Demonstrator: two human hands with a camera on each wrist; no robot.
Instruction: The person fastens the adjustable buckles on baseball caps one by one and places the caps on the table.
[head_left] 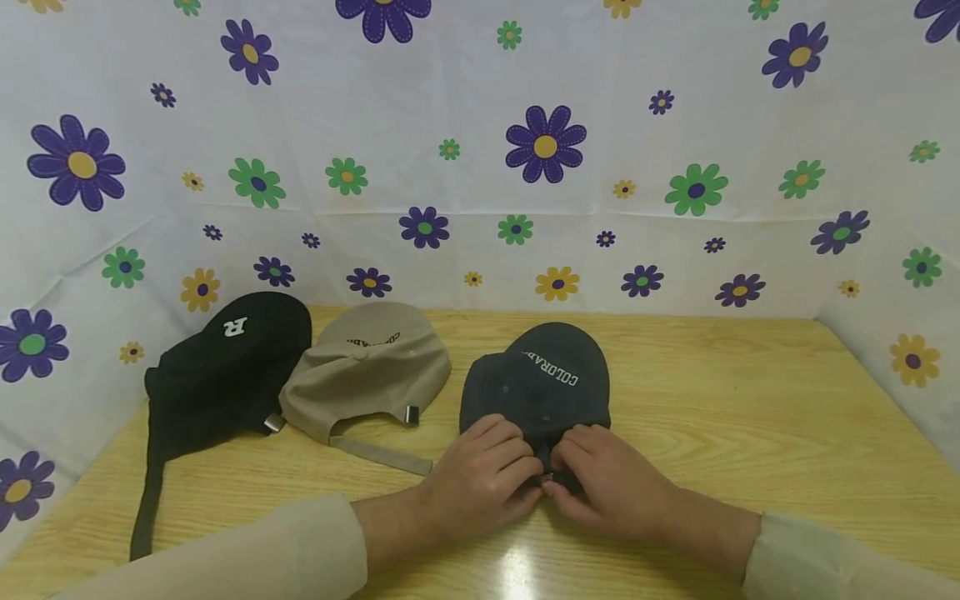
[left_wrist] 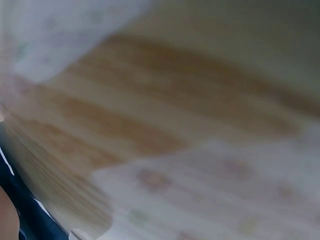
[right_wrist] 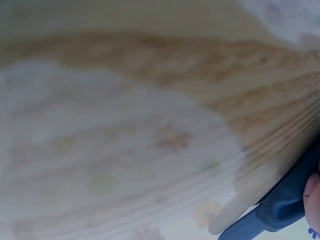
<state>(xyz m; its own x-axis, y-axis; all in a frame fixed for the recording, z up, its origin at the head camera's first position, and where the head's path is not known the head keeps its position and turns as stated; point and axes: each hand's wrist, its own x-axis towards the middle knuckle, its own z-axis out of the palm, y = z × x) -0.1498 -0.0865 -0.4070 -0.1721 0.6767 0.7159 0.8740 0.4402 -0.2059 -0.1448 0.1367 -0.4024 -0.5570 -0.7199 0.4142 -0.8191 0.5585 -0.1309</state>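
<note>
A navy baseball cap (head_left: 558, 387) with white COLORADO lettering lies right of the table's middle, its back edge towards me. My left hand (head_left: 491, 471) pinches the cap's back strap near a small metal buckle (head_left: 547, 477). Close beside it, my right hand (head_left: 607, 479) grips the other side of the same back opening, fingers curled over the edge. Fingers of both hands hide most of the strap. In the right wrist view, a dark blue strap end (right_wrist: 242, 229) sticks out past the cap's fabric. The left wrist view catches only a sliver of the cap (left_wrist: 30, 210).
Left of my hands lies a beige cap (head_left: 367, 367), its loose strap (head_left: 382, 454) reaching towards my left wrist. Farther left is a black cap (head_left: 232, 383) with a white R and a hanging strap. A flowered cloth (head_left: 450, 108) surrounds the wooden table (head_left: 735, 417).
</note>
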